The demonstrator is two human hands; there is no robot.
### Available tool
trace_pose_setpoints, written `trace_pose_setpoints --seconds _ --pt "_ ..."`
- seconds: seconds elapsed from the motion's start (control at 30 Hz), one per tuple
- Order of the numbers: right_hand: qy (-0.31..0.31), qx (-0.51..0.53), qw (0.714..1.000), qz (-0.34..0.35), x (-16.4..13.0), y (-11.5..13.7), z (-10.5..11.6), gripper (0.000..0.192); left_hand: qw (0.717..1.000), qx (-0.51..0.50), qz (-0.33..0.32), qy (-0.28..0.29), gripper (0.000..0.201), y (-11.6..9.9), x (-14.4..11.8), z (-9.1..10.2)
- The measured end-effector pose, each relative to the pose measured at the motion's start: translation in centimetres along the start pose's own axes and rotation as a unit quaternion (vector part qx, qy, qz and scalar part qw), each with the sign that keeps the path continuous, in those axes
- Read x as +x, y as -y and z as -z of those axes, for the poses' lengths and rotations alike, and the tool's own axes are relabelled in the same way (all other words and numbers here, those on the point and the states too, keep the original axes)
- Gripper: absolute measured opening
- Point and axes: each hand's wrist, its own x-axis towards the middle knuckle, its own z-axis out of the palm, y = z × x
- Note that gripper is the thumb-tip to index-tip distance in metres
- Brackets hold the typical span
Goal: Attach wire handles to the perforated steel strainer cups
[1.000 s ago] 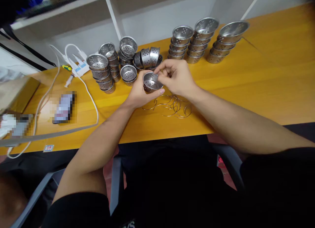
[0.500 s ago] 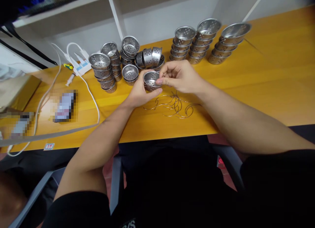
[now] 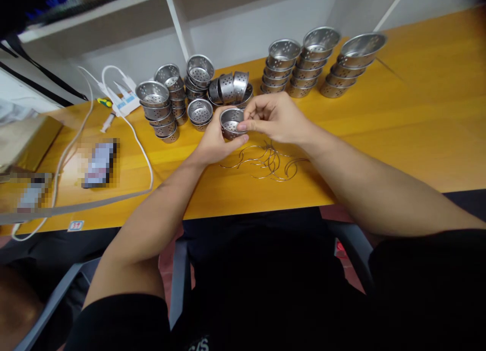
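A small perforated metal cup (image 3: 232, 123) rests in my left hand (image 3: 217, 140), whose fingers and thumb curl around its side, mouth facing up. At the cup's right rim, my right hand (image 3: 274, 117) has its thumb and forefinger pinched together. Whatever lies between those fingertips is too small to make out. Just below both hands, several thin curved wires (image 3: 270, 161) lie in a loose tangle on the wooden table (image 3: 228, 194). Behind my left hand stands a short stack of the same perforated cups (image 3: 200, 111).
Tall cup stacks stand at the back left (image 3: 155, 100) and back right (image 3: 283, 57). Some cups lie on their sides (image 3: 227, 87) between them. Leftward are a white power strip (image 3: 127, 103), its cable (image 3: 146, 154), a blurred-out phone (image 3: 100, 163) and a cardboard box (image 3: 26, 138).
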Motion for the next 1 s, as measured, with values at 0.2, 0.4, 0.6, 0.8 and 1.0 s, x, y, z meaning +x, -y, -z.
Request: trace_pose_setpoints --seconds 0.2,0.4,0.6,0.8,1.0 --pt "0.008 0.000 1.000 -0.008 0.0 -0.3 0.2 0.075 1.000 0.003 -0.014 0.000 0.085 0.1 -0.1 0.1" --pt "-0.026 -0.044 0.998 0.027 -0.4 -0.3 0.3 0.069 1.000 -0.003 0.002 -0.020 0.087 0.4 0.1 -0.1" --pt "-0.045 -0.176 0.981 0.066 -0.9 0.3 1.0 0.029 0.997 0.004 0.046 -0.057 0.086 0.2 0.5 0.5" --pt "-0.006 -0.229 0.971 0.066 -0.9 0.1 0.4 0.012 0.997 0.010 0.056 -0.041 0.086 -1.7 0.7 0.7" --pt "0.028 -0.228 0.971 0.069 -0.9 -0.7 -0.3 0.019 0.997 0.016 0.047 -0.054 0.083 -3.1 0.6 0.9"
